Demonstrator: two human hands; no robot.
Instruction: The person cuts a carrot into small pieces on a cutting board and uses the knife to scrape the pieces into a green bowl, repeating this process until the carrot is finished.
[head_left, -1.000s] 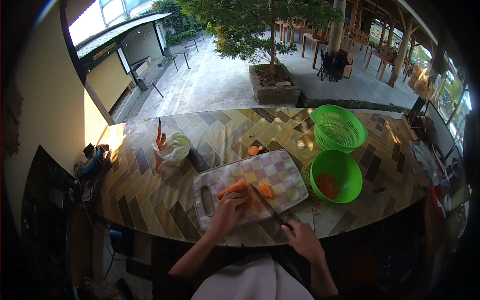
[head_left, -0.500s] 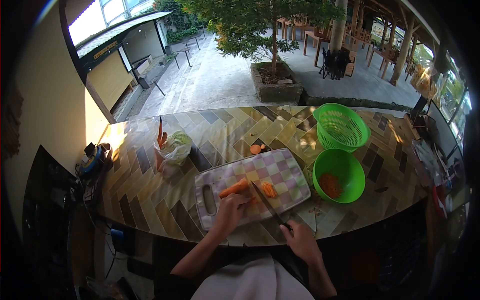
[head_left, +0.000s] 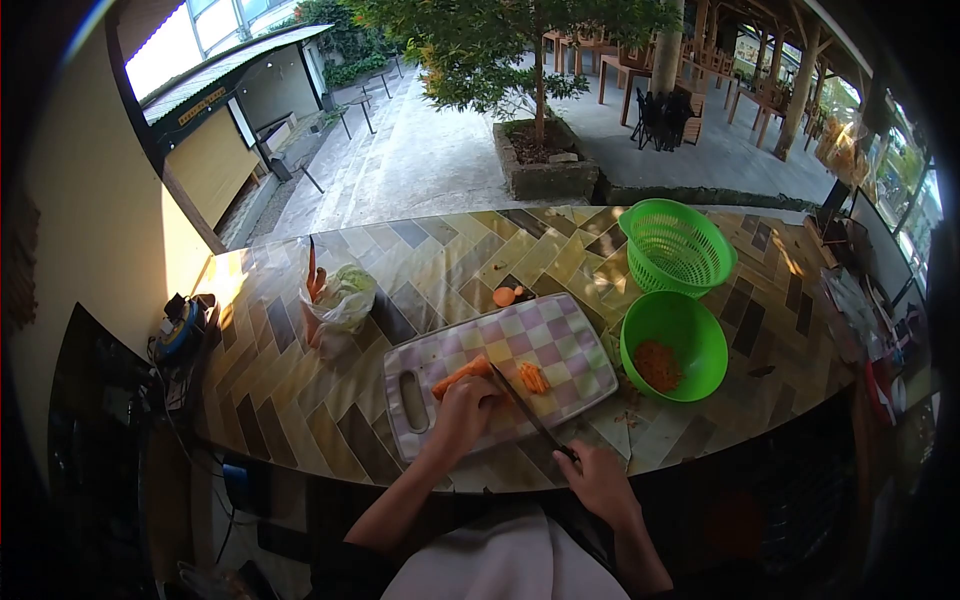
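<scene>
A checkered cutting board (head_left: 565, 345) lies on the patterned table. My left hand (head_left: 466, 410) has its fingers bent over the near side of an orange carrot (head_left: 462, 376) and holds it on the board. In my right hand (head_left: 598, 478) is the handle of a knife (head_left: 530, 416), whose blade points up and left with its tip by the carrot's right end. A small pile of cut carrot sticks (head_left: 533, 377) lies right of the blade. Beyond the board's far edge are round carrot pieces (head_left: 505, 296).
A green bowl (head_left: 708, 345) with shredded carrot stands right of the board, with a green colander (head_left: 675, 245) behind it. A plastic bag (head_left: 350, 300) with leafy vegetable and carrots sits at the left. Cables and devices (head_left: 180, 330) are at the far left edge.
The whole view has shifted slightly. My left hand still holds the carrot, with its fingers drawn in a little, and the knife's tip stays beside the carrot's right end.
</scene>
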